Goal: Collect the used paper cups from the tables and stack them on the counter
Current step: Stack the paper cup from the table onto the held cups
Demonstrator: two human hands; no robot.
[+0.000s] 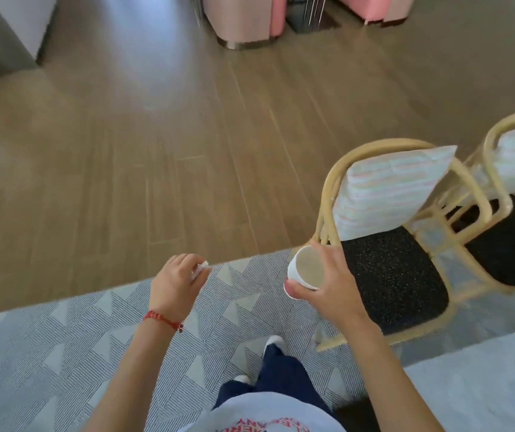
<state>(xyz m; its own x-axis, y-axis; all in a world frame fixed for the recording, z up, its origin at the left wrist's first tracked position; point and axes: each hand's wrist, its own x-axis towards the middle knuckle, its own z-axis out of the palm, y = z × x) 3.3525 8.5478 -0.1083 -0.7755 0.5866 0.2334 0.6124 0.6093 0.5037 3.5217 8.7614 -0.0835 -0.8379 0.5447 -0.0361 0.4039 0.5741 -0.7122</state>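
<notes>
Nearest to the camera is the person's white shirt (268,416) with red letters, cut off by the bottom edge, and below it dark blue trousers (281,372) and white shoe tips on a grey rug (63,353) with a pattern of fine stripes and pale triangles. Beyond the rug the floor (156,151) is made of smooth brown wooden planks. The right hand (328,282) holds a paper cup (304,271) from above by its round rim; the cup is white, its inside looks beige, and a little red shows at its lower wall, mostly hidden by the thumb. It hangs in the air over the rug, just beside a rattan chair (374,244) with curved pale arms, a black speckled seat and a striped cushion. A second such chair (505,219) is cut off at the right edge. The left hand (178,282) is closed narrowly on something small and white (201,268), too blurred to identify. A red braided bracelet (162,319) is on this wrist. Pink rounded seats (243,20) stand far away, cut off at the top.
</notes>
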